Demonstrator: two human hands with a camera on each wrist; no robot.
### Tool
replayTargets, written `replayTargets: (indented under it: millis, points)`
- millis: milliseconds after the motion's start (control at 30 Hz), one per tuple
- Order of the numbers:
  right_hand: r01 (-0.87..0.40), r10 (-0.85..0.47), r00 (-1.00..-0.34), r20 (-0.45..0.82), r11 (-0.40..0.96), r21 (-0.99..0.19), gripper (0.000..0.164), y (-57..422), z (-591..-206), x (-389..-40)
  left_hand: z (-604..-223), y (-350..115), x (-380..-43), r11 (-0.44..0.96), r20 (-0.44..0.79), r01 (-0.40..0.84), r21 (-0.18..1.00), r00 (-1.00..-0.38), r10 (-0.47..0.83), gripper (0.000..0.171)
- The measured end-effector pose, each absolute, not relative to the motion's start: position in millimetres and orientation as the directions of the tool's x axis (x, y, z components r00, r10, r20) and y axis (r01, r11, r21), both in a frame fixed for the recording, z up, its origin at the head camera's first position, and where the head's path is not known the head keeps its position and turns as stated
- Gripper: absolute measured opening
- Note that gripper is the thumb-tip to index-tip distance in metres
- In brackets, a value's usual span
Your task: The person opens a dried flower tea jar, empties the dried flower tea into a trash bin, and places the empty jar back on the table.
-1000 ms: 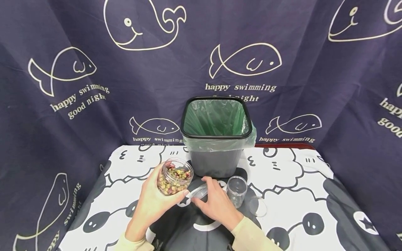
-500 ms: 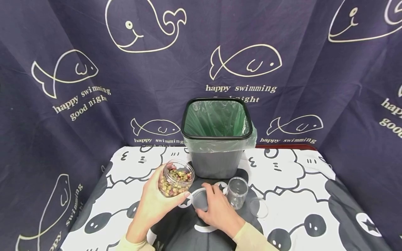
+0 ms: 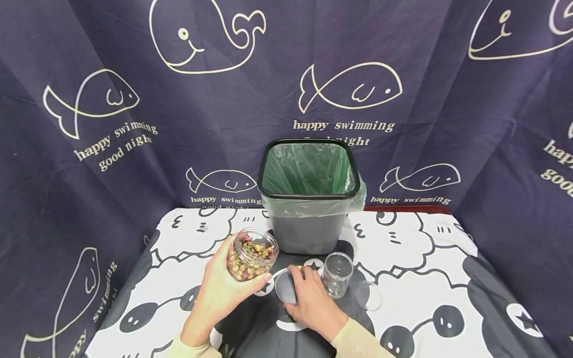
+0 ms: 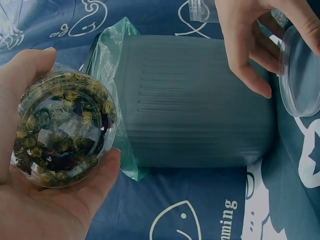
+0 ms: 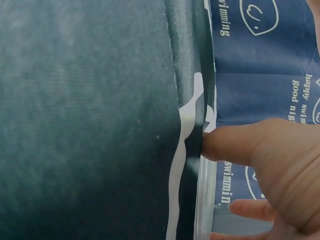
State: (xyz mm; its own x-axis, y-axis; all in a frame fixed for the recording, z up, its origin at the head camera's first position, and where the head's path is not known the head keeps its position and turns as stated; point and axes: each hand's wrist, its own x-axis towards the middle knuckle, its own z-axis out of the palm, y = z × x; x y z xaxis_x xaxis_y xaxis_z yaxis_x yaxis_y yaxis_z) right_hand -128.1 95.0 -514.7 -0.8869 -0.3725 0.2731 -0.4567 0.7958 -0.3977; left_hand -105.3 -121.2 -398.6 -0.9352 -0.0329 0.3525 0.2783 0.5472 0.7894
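Observation:
A clear plastic jar (image 3: 248, 266) of dried yellow and reddish flower buds is gripped around its side by my left hand (image 3: 222, 284). It has no lid on, and its mouth leans a little to the right. The left wrist view shows the jar's round base (image 4: 65, 130). My right hand (image 3: 313, 298) holds a round clear lid (image 3: 285, 287) by its right edge, low over the dark part of the cloth, with fingers and thumb at the rim. In the right wrist view the thumb (image 5: 230, 143) touches the lid's edge (image 5: 205, 200).
Behind the hands stands a grey bin (image 3: 309, 231) with a black rim and a green liner (image 3: 309, 171). Right of my right hand are a see-through jar (image 3: 338, 273) and another clear lid (image 3: 369, 296) on the patterned cloth (image 3: 421, 278). A navy curtain (image 3: 233, 129) hangs around the table.
My right hand has lowered the lid from a tilted pose to nearly flat over the cloth. The left hand with its jar has barely moved.

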Motion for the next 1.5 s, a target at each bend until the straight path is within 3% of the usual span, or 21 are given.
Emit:
replayTargets:
  millis: [733, 1067, 1500]
  points:
    - [-0.475, -0.376, -0.871, 0.316, 0.809, -0.347, 0.088, 94.5, -515.5, -126.8, -383.2, -121.3, -113.1, 0.577, 0.391, 0.317, 0.753, -0.92, -0.003, 0.097]
    - [-0.476, -0.372, -0.869, 0.325, 0.808, -0.347, 0.084, 96.1, -516.3, -126.1, -353.3, -117.4, -130.3, 0.57, 0.492, 0.439, 0.695, -0.868, 0.068, 0.095]
    - [-0.485, -0.369, -0.86, 0.353, 0.806, -0.339, 0.084, 98.0, -517.8, -121.9, -299.1, -124.3, -173.5, 0.586, 0.517, 0.481, 0.652, -0.848, 0.12, 0.091]
